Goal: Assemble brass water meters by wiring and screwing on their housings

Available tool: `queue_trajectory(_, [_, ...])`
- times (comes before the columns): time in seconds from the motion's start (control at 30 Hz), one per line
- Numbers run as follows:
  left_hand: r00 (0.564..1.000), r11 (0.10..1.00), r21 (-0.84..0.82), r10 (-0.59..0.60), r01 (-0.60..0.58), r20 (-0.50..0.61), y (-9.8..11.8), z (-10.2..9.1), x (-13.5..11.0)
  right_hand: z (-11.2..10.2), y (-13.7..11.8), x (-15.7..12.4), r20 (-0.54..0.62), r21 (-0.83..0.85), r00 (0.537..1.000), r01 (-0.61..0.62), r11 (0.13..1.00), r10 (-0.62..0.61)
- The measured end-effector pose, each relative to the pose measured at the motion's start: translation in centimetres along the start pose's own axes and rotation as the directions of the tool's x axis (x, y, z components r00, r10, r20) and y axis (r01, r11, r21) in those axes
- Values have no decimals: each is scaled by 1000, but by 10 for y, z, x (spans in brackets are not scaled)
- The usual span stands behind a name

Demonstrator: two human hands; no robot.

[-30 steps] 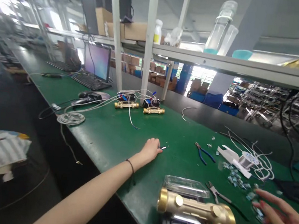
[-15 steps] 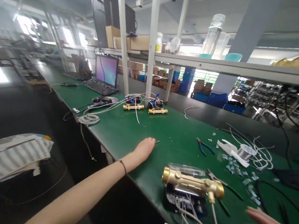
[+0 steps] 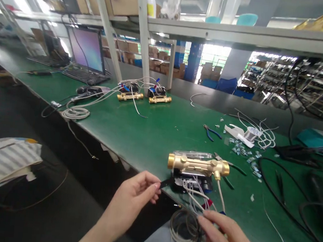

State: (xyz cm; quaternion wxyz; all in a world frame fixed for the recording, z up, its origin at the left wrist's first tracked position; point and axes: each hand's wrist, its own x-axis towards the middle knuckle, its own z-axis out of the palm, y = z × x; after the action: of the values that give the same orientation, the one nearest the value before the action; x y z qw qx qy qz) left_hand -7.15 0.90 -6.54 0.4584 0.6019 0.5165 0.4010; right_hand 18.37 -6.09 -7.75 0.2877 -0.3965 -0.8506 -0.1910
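Note:
A brass pipe-shaped meter body [image 3: 197, 164] lies near the bench's front edge, with an open black housing [image 3: 191, 184] on its near side. Thin grey wires [image 3: 194, 195] run out of that housing toward me. My left hand [image 3: 140, 193] pinches a slim dark strip-like piece [image 3: 167, 182], whose far end reaches the housing's left side; its exact kind is unclear. My right hand [image 3: 228, 238] is closed at the grey cable [image 3: 199, 203] below the housing, fingertips on it. A coil of cable [image 3: 182, 231] hangs over my lap.
Cutting pliers [image 3: 233, 166] lie behind the brass body, and blue-handled pliers [image 3: 211, 132] farther back. Small clear pieces [image 3: 240, 147] and a wire spool [image 3: 252, 134] are at the right. Two smaller brass assemblies [image 3: 131, 96] stand near the shelf post [image 3: 143, 39]. Black cables [image 3: 282, 201] cross the right side.
My left hand has come back from the middle of the bench to the housing, carrying the dark piece. My right hand has moved left to the cables. The view has tilted down.

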Motion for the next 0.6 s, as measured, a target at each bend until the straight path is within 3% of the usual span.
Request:
queue_trajectory(0.1, [995, 993, 95, 81, -76, -50, -2, 17, -7, 5, -15, 10, -14, 52, 1000, -2, 999, 2])
queue_trajectory(0.2, [979, 970, 199, 165, -139, -119, -5, 27, -1, 5, -15, 18, -69, 71, 994, -85, 994, 90])
queue_trajectory(0.3, [967, 953, 226, 231, -202, -107, -6, 38, 8, 3, -11, 22, -98, 82, 981, -159, 984, 166])
queue_trajectory(0.47, [888, 854, 360, 442, -375, -124, -8, 62, 18, 10, -11, 24, -73, 83, 983, -162, 983, 169])
queue_trajectory(0.6, [871, 832, 390, 474, -396, -127, -10, 68, 17, 19, -13, 26, -66, 47, 985, -159, 986, 162])
